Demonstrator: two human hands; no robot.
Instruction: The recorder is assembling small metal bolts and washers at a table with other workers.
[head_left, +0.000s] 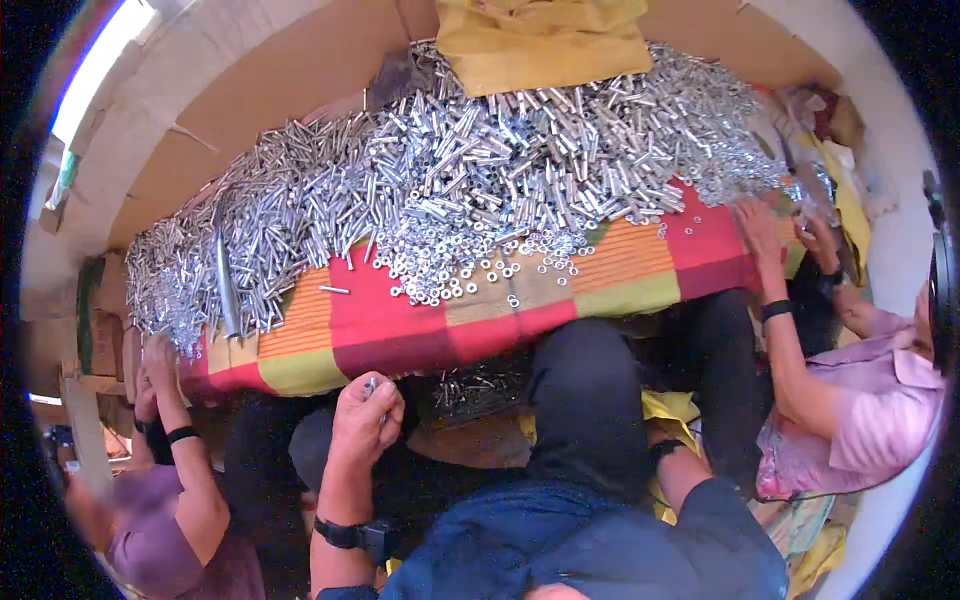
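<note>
My left hand [365, 418] is raised in front of the near edge of the cloth, its fingers closed around a short metal rod [370, 386] whose tip pokes out at the top. Down beside my knee, my right hand [655, 436] shows only a sliver past its dark wristband; its fingers are hidden. A wide heap of shiny metal rods and sleeves [480, 150] covers the back of the table. Along its front lie loose ring-shaped washers or nuts [440, 275]. One rod [334, 290] rests alone on the checkered cloth [390, 315].
A long pointed metal tool [226, 285] lies on the heap's left. Yellow cloth [545, 45] covers its back. Co-workers' hands are at the left end [155, 370] and right end [765, 235]. Under the table edge sits a container of metal parts [475, 393].
</note>
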